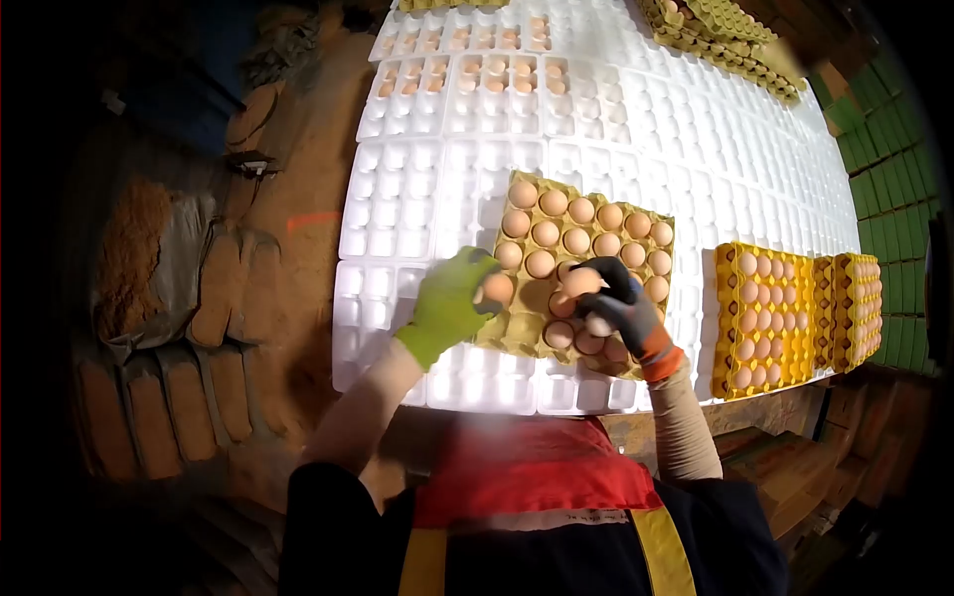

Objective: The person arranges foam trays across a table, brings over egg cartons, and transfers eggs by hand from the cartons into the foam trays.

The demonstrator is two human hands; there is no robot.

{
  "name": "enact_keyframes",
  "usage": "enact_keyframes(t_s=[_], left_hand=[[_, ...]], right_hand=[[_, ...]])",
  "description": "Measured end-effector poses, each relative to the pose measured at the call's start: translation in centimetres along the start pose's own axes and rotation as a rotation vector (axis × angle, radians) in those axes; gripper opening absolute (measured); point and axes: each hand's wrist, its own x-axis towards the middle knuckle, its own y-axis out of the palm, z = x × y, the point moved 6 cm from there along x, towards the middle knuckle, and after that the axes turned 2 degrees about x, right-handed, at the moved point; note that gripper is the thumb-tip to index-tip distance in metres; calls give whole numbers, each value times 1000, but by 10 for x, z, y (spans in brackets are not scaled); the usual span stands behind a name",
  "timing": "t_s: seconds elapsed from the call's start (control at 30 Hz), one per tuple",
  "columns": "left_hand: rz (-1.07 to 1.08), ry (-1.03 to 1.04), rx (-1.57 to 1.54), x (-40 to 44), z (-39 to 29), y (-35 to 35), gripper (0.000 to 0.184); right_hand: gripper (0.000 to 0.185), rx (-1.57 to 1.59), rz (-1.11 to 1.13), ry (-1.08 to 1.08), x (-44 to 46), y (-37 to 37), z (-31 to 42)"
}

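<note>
My left hand (449,303), in a green glove, curls round an egg (499,289) at the left edge of a yellowish egg tray (517,328). Over the middle of that tray, my right hand (621,303), in a dark glove with an orange cuff, grips a brown egg (581,282). A second, paler egg (599,324) shows by its lower fingers; whether it is held too I cannot tell. Rows of eggs (577,240) fill the far part of the tray, while several cups at its near left are bare. White foam egg trays (487,382) lie underneath.
Yellow trays full of eggs (763,320) stand at the right edge. Stacked egg trays (730,45) lie at the far right. Some foam cups at the back hold eggs (497,74). Green crates (899,189) line the right side; brown wrapped bundles (169,397) are on the left floor.
</note>
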Motion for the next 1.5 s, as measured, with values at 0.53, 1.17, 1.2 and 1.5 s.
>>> enact_keyframes(t_s=[0.53, 1.17, 1.2, 1.5], left_hand=[[-42, 26, 219, 56, 14, 16, 23], [-659, -364, -88, 173, 346, -59, 38], [-669, -366, -97, 179, 363, -60, 38], [-695, -319, -279, 178, 385, -49, 42]], right_hand=[[36, -1667, -105, -112, 77, 52, 9], [48, -1309, -280, -285, 459, 125, 66], [48, -1322, -280, -289, 458, 132, 73], [34, -879, -231, -481, 451, 159, 71]])
